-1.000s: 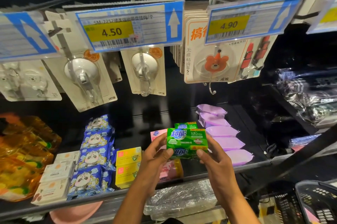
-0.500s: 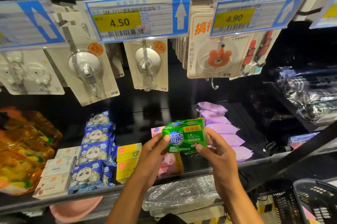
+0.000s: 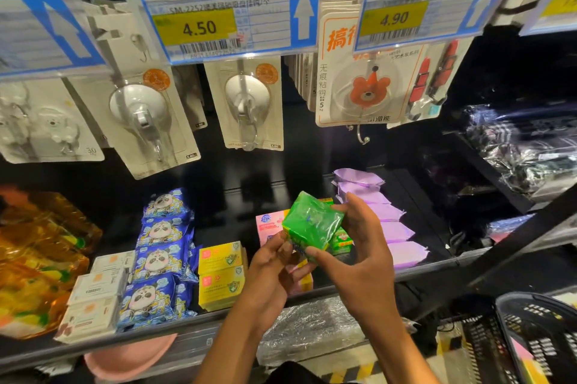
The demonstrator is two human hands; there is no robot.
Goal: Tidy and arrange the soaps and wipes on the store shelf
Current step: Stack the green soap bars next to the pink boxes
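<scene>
I hold a green soap pack (image 3: 310, 222) in both hands above the middle of the black shelf (image 3: 431, 266). My left hand (image 3: 274, 271) grips its lower left corner and my right hand (image 3: 359, 246) pinches its right side. The pack is turned so its plain green end faces me. Behind it on the shelf lie pink soap boxes (image 3: 270, 224) and another green soap pack (image 3: 342, 241), partly hidden. Yellow soap boxes (image 3: 220, 274) stand to the left. Blue panda wipes packs (image 3: 162, 255) form a row further left, and purple wipes packs (image 3: 393, 227) a row on the right.
White soap boxes (image 3: 93, 299) and orange plastic bags (image 3: 34, 258) fill the shelf's left end. Carded hooks (image 3: 246, 105) and price tags (image 3: 231, 18) hang close above. A black basket (image 3: 537, 336) stands at the lower right, a clear wrapped bundle (image 3: 309, 330) sits below the shelf.
Both hands have rotated the green soap pack from label-forward to end-forward and raised it slightly. The camera has come closer to the shelf.
</scene>
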